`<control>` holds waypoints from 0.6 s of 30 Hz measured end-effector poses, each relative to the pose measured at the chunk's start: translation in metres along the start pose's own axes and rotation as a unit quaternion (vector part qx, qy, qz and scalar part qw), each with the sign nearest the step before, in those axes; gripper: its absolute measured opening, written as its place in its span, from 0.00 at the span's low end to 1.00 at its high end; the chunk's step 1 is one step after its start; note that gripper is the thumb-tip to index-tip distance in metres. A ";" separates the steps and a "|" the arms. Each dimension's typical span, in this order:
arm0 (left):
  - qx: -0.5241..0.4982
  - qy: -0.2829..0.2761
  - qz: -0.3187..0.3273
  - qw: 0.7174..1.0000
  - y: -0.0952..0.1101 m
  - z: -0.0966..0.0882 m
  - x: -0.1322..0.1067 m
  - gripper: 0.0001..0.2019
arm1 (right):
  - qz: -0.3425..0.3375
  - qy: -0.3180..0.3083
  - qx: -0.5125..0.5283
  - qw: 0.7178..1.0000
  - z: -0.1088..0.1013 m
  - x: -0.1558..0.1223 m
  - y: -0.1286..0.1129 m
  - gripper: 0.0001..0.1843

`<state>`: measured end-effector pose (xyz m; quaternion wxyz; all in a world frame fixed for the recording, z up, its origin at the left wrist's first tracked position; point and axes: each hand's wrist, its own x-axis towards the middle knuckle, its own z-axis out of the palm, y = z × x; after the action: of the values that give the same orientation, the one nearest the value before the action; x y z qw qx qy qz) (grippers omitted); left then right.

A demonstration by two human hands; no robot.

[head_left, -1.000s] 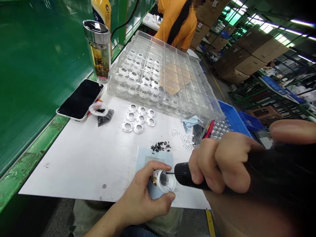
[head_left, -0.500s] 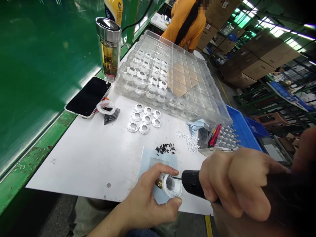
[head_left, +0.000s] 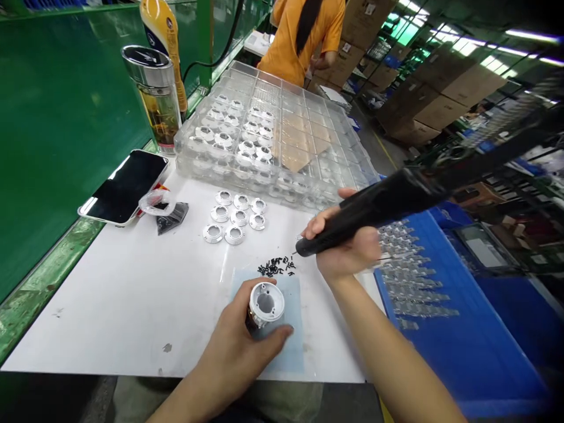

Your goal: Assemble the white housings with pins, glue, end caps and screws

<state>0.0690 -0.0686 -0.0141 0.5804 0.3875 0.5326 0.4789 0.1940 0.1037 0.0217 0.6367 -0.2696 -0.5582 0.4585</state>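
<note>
My left hand (head_left: 238, 349) is closed round a white round housing (head_left: 265, 301), open end up, over a pale blue mat (head_left: 288, 346) on the white table (head_left: 132, 294). My right hand (head_left: 348, 249) grips a black electric screwdriver (head_left: 388, 202), its tip just above a small heap of black screws (head_left: 277, 266). The tip is apart from the housing.
Several silver rings (head_left: 235, 216) lie beyond the screws. Behind them is a clear compartment tray (head_left: 308, 141) with more rings. A phone (head_left: 123, 185), a small bag (head_left: 161, 205) and a glass flask (head_left: 154, 97) stand at the left. A blue bin (head_left: 440, 329) with metal parts sits right. A person in orange (head_left: 304, 35) works beyond.
My right hand has drawn the screwdriver out of the housing and moved it away to the heap of black screws. My left hand has turned the housing open end up.
</note>
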 end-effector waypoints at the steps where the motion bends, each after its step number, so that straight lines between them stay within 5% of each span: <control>1: 0.018 0.022 0.001 1.000 0.001 0.001 0.002 0.15 | 0.005 0.005 -0.003 1.000 0.001 0.000 0.006 0.29; 3: 0.045 0.063 0.001 0.997 0.004 0.001 0.005 0.05 | 0.013 0.004 0.000 1.000 0.000 -0.002 0.005 0.29; 7: 0.063 0.120 -0.006 0.991 0.011 -0.001 0.013 0.06 | 0.033 -0.045 0.041 0.998 0.001 -0.004 -0.032 0.29; 13: 0.043 0.096 0.019 0.994 0.018 0.006 0.024 0.07 | 0.057 -0.108 0.047 0.991 0.014 -0.013 -0.087 0.27; 18: 0.037 0.073 0.062 0.995 0.014 0.007 0.020 0.05 | 0.103 -0.119 -0.011 0.987 0.021 -0.023 -0.103 0.20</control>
<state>0.0736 -0.0453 -0.0049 0.4945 0.4047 0.5656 0.5213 0.2039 0.0355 0.1040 0.5117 -0.2762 -0.6045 0.5445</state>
